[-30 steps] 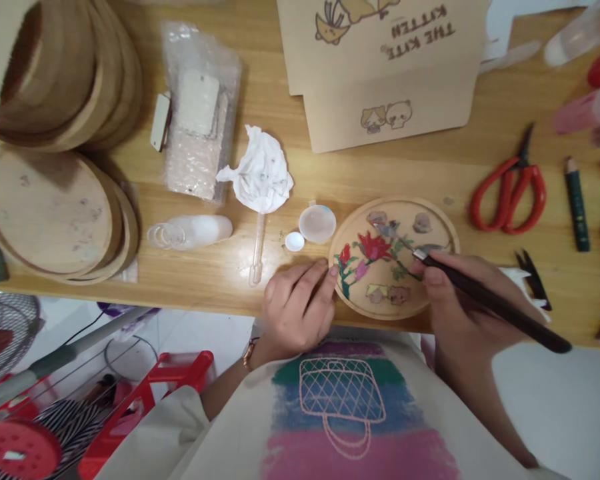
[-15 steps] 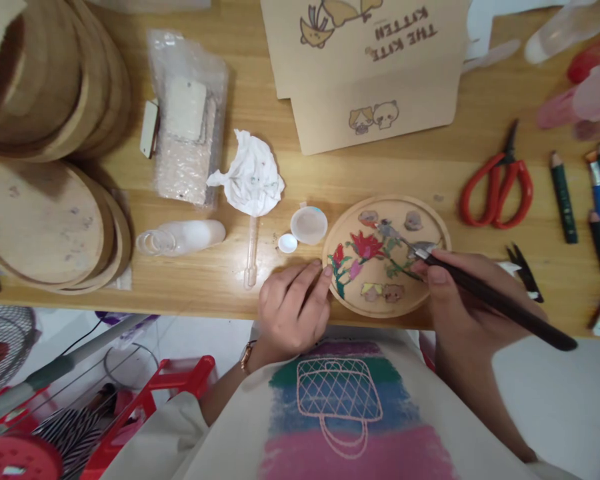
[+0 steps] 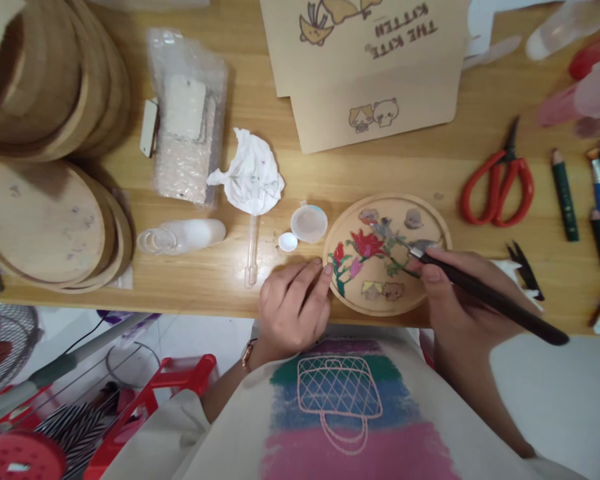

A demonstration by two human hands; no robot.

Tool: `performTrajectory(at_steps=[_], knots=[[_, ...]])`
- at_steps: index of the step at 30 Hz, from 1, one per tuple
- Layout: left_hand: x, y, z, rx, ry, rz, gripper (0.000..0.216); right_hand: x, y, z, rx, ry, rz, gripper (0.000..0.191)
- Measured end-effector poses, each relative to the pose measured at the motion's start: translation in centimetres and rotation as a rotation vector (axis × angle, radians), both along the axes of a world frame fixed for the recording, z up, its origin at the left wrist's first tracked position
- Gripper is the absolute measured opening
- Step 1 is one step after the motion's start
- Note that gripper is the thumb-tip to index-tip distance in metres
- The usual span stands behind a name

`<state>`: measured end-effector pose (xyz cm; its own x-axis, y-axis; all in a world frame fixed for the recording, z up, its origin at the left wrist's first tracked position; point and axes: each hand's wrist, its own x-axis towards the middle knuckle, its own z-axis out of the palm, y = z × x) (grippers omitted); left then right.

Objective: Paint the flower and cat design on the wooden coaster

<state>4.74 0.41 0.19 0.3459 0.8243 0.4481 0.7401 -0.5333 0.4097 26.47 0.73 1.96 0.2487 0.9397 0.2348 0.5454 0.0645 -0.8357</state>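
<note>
A round wooden plate [image 3: 415, 297] with a raised rim lies near the table's front edge, painted with red and pink flowers, green leaves, a grey bird-like shape and small animal faces. My right hand [image 3: 460, 293] is closed around the dark handle of a palette knife [image 3: 495, 297], whose thin metal end reaches over the grey paint on the plate. At the plate's left rim lies my left hand [image 3: 295, 303], fingers extended and close together, fingertips touching the rim and table. Left of the plate are a small cup [image 3: 309, 223] and a little white cap [image 3: 287, 241].
Red-handled scissors [image 3: 497, 190] and dark pencils [image 3: 565, 195] lie to the right. A crumpled tissue [image 3: 254, 175], a dropper [image 3: 251, 257] and a bottle [image 3: 183, 237] are on the left, beside stacked wooden plates [image 3: 45, 220]. Cardboard [image 3: 325, 127] lies behind.
My right hand and the palette knife have shifted slightly to the left over the plate. My left hand stays in place.
</note>
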Motion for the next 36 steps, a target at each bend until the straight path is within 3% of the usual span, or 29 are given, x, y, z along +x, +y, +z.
performTrajectory(at_steps=[36], knots=[[-0.16,0.0,-0.2,0.008,0.003,-0.009,0.035,-0.84,0.45,0.52,0.04,-0.007,-0.051,0.029]])
